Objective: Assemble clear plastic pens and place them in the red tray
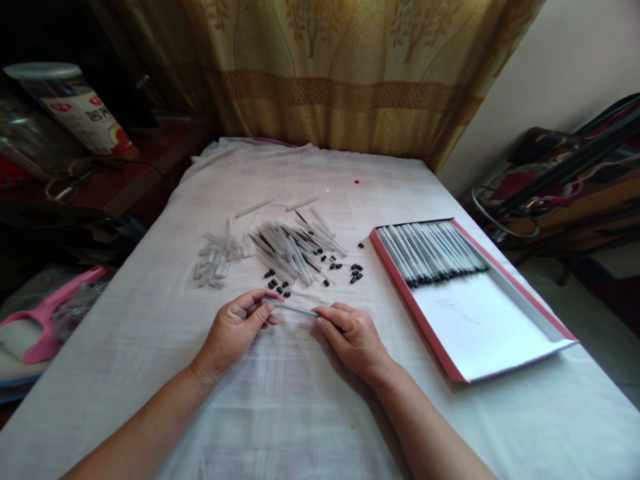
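Observation:
Between my two hands a slim translucent pen barrel [293,307] lies nearly level above the cloth. My left hand [243,327] pinches its left end between thumb and fingers. At the other end my right hand [353,333] is closed on it, and its fingers cover that tip. Just beyond is a pile of clear pen barrels and dark refills [293,247]. Small black plugs [273,283] are scattered around the pile. To its left lies a heap of clear pen caps [216,260].
On the right, a shallow pink-edged box [425,320] holds a row of pens with black ends [433,253]. A tiny red piece [357,181] lies farther back on the white cloth [320,400]. A labelled jar [80,113] and a pink-handled object [55,313] are at left.

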A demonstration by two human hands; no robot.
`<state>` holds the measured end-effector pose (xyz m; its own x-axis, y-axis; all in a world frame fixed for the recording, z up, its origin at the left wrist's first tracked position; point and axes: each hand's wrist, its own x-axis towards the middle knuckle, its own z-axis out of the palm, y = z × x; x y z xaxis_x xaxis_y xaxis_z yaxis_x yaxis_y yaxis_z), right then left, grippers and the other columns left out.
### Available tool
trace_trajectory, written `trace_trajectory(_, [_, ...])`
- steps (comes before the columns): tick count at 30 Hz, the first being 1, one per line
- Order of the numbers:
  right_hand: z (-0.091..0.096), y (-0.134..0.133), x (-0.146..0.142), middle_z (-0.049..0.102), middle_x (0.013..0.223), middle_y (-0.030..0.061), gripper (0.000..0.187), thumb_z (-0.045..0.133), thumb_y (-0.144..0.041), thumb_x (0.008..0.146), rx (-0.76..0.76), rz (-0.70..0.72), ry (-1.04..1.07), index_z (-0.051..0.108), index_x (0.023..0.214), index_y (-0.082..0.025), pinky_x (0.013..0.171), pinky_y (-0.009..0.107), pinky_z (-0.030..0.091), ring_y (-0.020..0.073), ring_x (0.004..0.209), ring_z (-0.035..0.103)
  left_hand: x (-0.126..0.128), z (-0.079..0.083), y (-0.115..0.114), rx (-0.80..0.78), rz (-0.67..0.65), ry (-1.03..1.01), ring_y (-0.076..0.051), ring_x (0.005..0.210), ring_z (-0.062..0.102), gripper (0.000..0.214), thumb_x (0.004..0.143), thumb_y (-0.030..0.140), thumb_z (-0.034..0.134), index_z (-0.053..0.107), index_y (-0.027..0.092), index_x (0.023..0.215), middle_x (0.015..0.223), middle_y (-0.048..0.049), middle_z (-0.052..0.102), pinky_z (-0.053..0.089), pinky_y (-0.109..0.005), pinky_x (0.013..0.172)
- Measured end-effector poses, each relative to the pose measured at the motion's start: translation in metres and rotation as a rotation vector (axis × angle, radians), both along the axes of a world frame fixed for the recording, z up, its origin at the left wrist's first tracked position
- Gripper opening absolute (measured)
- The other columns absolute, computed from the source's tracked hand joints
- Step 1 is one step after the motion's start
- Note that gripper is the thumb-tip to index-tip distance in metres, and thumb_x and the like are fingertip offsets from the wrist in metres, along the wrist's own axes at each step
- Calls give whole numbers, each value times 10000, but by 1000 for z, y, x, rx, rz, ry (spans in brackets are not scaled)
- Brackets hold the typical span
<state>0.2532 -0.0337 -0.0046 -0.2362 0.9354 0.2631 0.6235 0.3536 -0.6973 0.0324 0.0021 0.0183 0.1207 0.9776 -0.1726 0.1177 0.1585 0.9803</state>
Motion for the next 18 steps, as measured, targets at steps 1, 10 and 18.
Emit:
trace_trajectory(1, [0, 0, -1, 703, 799, 63, 269, 494, -276, 961, 6, -3, -7, 736, 1036, -187, 667, 262, 506, 174, 714, 670, 0, 0, 0, 3, 0, 5, -143, 619, 680, 478, 689, 584, 741, 716, 173, 933, 972, -82, 754, 554, -247, 598])
trace_trajectory(10, [1, 2, -4, 708, 804, 64, 259, 497, -269, 952, 26, -41, 22, 731, 1016, -177, 666, 248, 517, 166, 714, 672, -1, -6, 2, -19, 26, -5, -135, 585, 669, 503, 670, 579, 754, 709, 172, 962, 936, -67, 753, 561, -259, 592])
trace_trajectory(18, [24, 10, 22, 749, 999, 96, 276, 472, -264, 917, 52, -212, 31, 675, 1088, -187, 799, 314, 530, 211, 888, 703, 2, -7, 4, 21, 35, -37, -219, 919, 706, 716, 725, 608, 695, 532, 203, 1292, 1269, -149, 651, 542, -245, 600])
